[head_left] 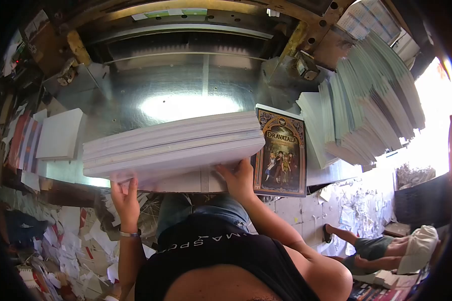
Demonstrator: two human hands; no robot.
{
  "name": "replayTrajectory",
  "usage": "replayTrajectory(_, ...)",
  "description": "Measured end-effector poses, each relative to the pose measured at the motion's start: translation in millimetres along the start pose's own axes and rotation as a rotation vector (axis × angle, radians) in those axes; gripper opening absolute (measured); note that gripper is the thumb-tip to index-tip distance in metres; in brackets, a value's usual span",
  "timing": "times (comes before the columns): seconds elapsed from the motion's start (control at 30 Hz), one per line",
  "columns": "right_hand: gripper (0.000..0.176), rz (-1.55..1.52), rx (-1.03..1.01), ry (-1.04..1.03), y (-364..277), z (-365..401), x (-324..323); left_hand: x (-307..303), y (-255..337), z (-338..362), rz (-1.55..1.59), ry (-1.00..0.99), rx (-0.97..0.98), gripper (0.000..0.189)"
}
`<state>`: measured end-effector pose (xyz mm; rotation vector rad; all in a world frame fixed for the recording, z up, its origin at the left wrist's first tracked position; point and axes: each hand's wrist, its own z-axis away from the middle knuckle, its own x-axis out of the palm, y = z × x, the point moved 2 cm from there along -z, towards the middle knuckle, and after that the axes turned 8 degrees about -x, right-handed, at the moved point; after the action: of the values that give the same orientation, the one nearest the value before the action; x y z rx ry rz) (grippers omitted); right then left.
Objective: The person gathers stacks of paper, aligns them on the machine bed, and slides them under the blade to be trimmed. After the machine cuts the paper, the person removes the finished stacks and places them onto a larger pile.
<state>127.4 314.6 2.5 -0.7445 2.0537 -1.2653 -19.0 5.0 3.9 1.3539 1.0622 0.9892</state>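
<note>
A thick stack of white paper (pixel 176 143), in several layers, lies slantwise in front of me at the near edge of the metal table. My left hand (pixel 125 203) grips its lower left edge, with fingertips partly hidden by the paper. At the lower right edge, my right hand (pixel 240 181) holds the same stack, thumb stretched out along its near side and the other fingers mostly hidden. Just right of the stack lies a dark book titled Dravatala (pixel 281 150), its illustrated cover facing up.
Tall leaning piles of paper blocks (pixel 371 100) fill the table's right side. A white block (pixel 60 134) and upright books (pixel 22 138) stand at the left. A machine frame (pixel 186 32) spans the back. Paper scraps (pixel 85 251) litter the floor; another person (pixel 386 251) is at lower right.
</note>
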Motion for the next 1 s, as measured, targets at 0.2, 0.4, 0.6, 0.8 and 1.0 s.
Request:
replayTrajectory(0.2, 0.047, 0.065, -0.058, -0.003, -5, 0, -7, 1, -14, 3, 0.035, 0.023, -0.031, 0.055)
replayTrajectory(0.4, 0.058, 0.048, -0.085, -0.036, 8, -1, -5, 2, -19, 0, 0.019, 0.027, 0.028, 0.055)
replayTrajectory(0.6, 0.08, -0.088, -0.155, -0.073, -39, -28, -26, -4, -19, -1, -0.076, 0.038, 0.009, 0.057)
replayTrajectory(0.8, 0.088, -0.26, -0.507, -0.08, -84, -67, -62, -9, -24, -6, -0.028, 0.041, 0.023, 0.051)
replayTrajectory(1.0, 0.062, 0.0, -0.666, -0.163, -92, -80, -76, -9, -23, -5, -0.071, 0.053, 0.003, 0.044)
